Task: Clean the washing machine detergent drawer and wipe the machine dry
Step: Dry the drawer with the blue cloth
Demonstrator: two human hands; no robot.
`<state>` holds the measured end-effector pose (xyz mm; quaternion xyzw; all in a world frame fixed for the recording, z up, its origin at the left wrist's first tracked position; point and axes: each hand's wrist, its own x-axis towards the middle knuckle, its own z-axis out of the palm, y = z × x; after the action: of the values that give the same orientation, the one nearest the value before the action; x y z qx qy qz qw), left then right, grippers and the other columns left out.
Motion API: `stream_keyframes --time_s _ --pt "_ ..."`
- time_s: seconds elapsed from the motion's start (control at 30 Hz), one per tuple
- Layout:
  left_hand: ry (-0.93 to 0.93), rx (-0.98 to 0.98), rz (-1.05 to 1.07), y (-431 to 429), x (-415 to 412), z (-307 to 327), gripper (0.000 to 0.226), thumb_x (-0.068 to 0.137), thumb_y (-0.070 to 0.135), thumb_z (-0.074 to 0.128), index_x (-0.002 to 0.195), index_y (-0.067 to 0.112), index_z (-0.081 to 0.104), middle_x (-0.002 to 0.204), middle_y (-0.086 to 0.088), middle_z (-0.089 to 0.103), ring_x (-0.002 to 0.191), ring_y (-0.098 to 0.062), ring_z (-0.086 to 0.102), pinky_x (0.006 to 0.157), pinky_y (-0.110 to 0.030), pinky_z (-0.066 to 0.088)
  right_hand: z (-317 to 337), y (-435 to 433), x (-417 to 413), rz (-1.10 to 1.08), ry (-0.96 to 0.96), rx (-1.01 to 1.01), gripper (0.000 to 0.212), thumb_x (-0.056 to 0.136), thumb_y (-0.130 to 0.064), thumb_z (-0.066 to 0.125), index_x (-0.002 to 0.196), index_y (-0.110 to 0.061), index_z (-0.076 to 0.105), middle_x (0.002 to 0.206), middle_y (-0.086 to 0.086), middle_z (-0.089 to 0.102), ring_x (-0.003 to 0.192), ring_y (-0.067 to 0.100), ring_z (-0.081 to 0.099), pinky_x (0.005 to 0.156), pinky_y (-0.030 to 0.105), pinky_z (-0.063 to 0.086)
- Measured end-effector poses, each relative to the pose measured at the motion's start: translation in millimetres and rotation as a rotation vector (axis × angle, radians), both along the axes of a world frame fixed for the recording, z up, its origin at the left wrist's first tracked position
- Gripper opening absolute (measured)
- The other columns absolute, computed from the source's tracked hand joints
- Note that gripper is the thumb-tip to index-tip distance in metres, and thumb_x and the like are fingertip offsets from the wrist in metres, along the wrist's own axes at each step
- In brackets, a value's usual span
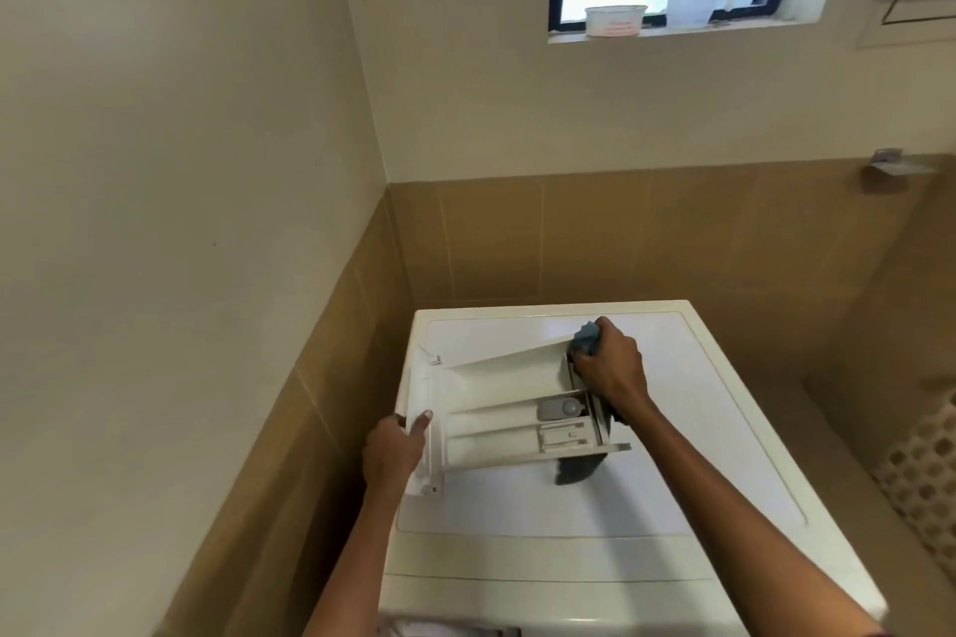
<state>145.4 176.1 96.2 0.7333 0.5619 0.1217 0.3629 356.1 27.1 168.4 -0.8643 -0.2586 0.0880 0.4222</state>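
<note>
The white detergent drawer (496, 409) lies taken out on top of the white washing machine (672, 507), its compartments facing up, with a grey cap in the middle one. My left hand (396, 445) grips the drawer's front panel at its left end, thumb on top. My right hand (610, 367) holds a blue-grey cloth (587, 336) bunched against the drawer's far right end. A dark tail of the cloth hangs out below the drawer's near right corner.
The machine stands in a corner, with a tan tiled wall (569, 233) close behind and on the left. A window sill (672, 29) high above carries a white tub and a jug. A patterned floor area (926, 471) lies to the right.
</note>
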Motion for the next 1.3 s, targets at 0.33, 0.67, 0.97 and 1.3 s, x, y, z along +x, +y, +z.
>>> stream_keyframes --time_s 0.33,0.67,0.97,1.3 --pt "0.164 0.193 -0.051 16.0 -4.1 -0.4 0.044 0.101 0.035 0.034 0.104 0.000 0.060 0.098 -0.014 0.065 0.090 -0.026 0.063 0.074 -0.034 0.047 -3.8 23.9 11.7 0.176 -0.050 -0.400 0.030 0.080 -0.029 0.069 0.103 -0.011 0.061 0.101 0.005 0.065 0.089 0.025 0.059 0.071 0.029 0.044" --pt "0.299 0.293 -0.081 18.5 15.6 0.7 0.040 0.101 0.032 0.036 0.107 0.002 0.061 0.103 -0.012 0.066 0.094 -0.025 0.064 0.074 -0.031 0.048 17.4 9.7 36.5 0.041 -0.232 -0.553 0.026 0.082 -0.024 0.068 0.101 -0.006 0.064 0.100 0.012 0.066 0.083 0.029 0.058 0.065 0.026 0.036" --pt "0.387 0.266 -0.098 18.1 30.4 -0.1 0.037 0.100 0.033 0.039 0.108 0.003 0.059 0.106 -0.011 0.065 0.097 -0.025 0.064 0.077 -0.031 0.051 30.1 -2.9 56.5 0.047 -0.002 -0.041 0.026 0.092 -0.031 0.055 0.096 -0.009 0.068 0.091 0.009 0.067 0.084 0.026 0.060 0.061 0.026 0.041" --pt "0.132 0.365 -0.111 9.4 52.3 35.0 0.069 0.086 0.056 0.051 0.137 0.009 0.040 0.134 -0.018 0.045 0.123 -0.032 0.044 0.096 -0.040 0.042 89.0 -28.9 39.6 0.298 0.261 0.308 0.026 0.098 -0.031 0.043 0.081 -0.020 0.060 0.075 -0.002 0.060 0.065 0.008 0.055 0.054 0.012 0.044"
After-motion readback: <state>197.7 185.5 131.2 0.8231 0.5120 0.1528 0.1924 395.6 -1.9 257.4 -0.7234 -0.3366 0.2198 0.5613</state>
